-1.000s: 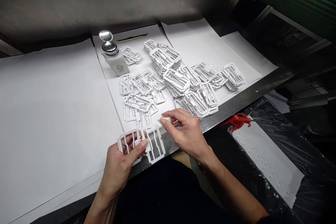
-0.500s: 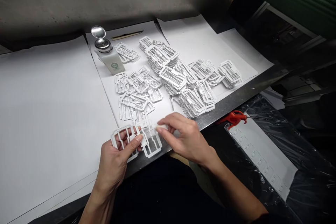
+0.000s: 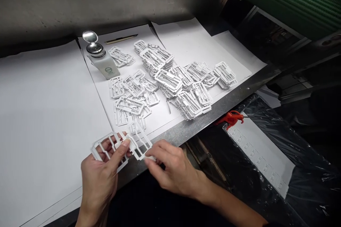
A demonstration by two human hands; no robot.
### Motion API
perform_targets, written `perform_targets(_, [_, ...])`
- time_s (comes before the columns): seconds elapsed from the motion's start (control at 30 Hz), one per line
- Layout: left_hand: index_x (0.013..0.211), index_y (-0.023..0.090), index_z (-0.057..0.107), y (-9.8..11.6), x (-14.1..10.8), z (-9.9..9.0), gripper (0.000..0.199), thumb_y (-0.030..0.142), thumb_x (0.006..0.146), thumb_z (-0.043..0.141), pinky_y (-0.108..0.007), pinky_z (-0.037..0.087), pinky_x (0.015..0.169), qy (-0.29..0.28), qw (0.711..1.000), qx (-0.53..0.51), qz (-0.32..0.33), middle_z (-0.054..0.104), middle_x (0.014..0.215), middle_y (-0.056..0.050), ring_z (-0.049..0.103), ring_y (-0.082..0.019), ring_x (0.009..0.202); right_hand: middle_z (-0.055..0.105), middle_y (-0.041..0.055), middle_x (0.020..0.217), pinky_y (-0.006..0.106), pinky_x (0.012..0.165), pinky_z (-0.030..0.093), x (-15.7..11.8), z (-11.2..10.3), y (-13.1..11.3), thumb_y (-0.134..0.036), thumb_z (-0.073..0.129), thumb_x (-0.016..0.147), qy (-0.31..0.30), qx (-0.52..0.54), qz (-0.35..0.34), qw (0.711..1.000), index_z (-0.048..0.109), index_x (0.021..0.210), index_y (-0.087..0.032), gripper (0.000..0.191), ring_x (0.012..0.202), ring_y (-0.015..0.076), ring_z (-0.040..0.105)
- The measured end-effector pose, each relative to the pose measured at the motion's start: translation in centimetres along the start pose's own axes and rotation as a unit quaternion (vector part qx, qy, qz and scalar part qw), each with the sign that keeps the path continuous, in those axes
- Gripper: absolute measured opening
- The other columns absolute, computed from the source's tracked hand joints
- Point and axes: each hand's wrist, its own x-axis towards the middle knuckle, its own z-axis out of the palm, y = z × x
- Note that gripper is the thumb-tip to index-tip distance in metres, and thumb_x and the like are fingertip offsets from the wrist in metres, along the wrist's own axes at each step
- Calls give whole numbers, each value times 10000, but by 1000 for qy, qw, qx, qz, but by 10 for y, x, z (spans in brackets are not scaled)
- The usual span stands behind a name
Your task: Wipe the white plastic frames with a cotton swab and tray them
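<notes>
My left hand is closed on white plastic frames with thin inner bars, the thumb pressing on them near the table's front edge. They overlap and fan out to the right; whether they are joined I cannot tell. My right hand pinches a small white piece, mostly hidden by the fingers, at the lower right corner of the held frames. Just beyond, similar frames lie in a loose heap, and stacked frames stand to its right.
A dispenser bottle with its metal lid raised stands at the back left, near a thin stick-like tool. Metal tweezers lie beside the stacks. Right of the metal table edge are a red-handled tool and black plastic sheeting.
Both hands have moved left with the frames. The right hand has come down from beside the frames' upper right to their lower right corner. The view has also shifted slightly.
</notes>
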Motion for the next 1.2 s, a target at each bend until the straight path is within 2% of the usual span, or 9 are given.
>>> perform_targets(0.13, [930, 175, 675, 1, 2, -6, 321, 221, 622, 753, -207, 482, 585, -16, 999, -27, -21, 648, 929, -27, 580, -141, 730, 575, 15, 754, 214, 586, 402, -4, -11, 10, -215, 520, 848, 36, 15, 107, 994, 640, 841, -157, 134, 613, 95, 504])
perform_targets(0.3, [952, 162, 669, -1, 5, -7, 331, 213, 634, 741, -222, 487, 581, -82, 994, -41, -61, 645, 904, -38, 575, -130, 677, 539, -23, 621, 182, 473, 337, -2, -12, 7, -339, 540, 848, -52, 145, 180, 972, 639, 788, -161, 212, 519, 70, 432])
perform_targets(0.37, [970, 160, 665, -2, 5, -7, 334, 221, 649, 732, -227, 490, 598, -93, 993, -29, -60, 646, 941, -50, 580, -134, 697, 524, -25, 599, 181, 452, 319, 0, -9, 6, -357, 529, 853, -51, 166, 197, 965, 630, 777, -151, 242, 500, 66, 410])
perform_targets(0.53, [957, 153, 668, -3, 6, -7, 305, 227, 667, 724, -214, 485, 604, -97, 994, -13, -45, 645, 940, -47, 578, -130, 717, 569, -13, 686, 180, 521, 357, 1, -7, 3, -269, 548, 843, 1, 101, 127, 987, 633, 765, -156, 161, 553, 64, 459])
perform_targets(0.7, [984, 163, 661, -2, 4, -1, 353, 270, 656, 733, -212, 486, 597, -57, 997, -12, -54, 648, 977, -50, 601, -149, 753, 535, 1, 673, 196, 549, 377, 1, -5, -6, -203, 510, 841, 4, -10, 24, 1000, 613, 736, -144, 158, 564, 79, 468])
perform_targets(0.83, [1058, 168, 631, -1, 1, 5, 410, 369, 703, 681, -275, 510, 693, -71, 995, -17, -64, 665, 969, -71, 630, -201, 822, 500, 18, 668, 229, 509, 370, 7, -2, -16, -210, 454, 860, -11, -174, -79, 981, 584, 688, -155, 223, 558, 110, 463])
perform_targets(0.9, [1048, 158, 631, -1, 1, 8, 413, 355, 691, 695, -291, 511, 731, -77, 995, -28, -64, 672, 954, -76, 637, -209, 824, 511, 29, 683, 236, 502, 384, 9, -3, -19, -207, 441, 870, -30, -203, -116, 972, 589, 708, -155, 225, 576, 126, 482])
perform_targets(1.03, [1026, 132, 639, 0, 7, 6, 369, 401, 781, 579, -320, 527, 680, -132, 970, -140, -149, 677, 939, -111, 641, -217, 772, 585, 48, 807, 227, 657, 472, 11, -14, -16, -221, 504, 874, -47, -51, -106, 992, 622, 872, -141, 142, 728, 137, 561])
perform_targets(1.2, [1067, 120, 637, -2, 10, -1, 371, 373, 858, 464, -310, 514, 727, -220, 917, -254, -214, 676, 953, -126, 638, -201, 758, 613, 43, 913, 222, 689, 498, 24, -26, 2, -223, 578, 856, 74, 67, 1, 995, 620, 1022, -174, 178, 773, 123, 578])
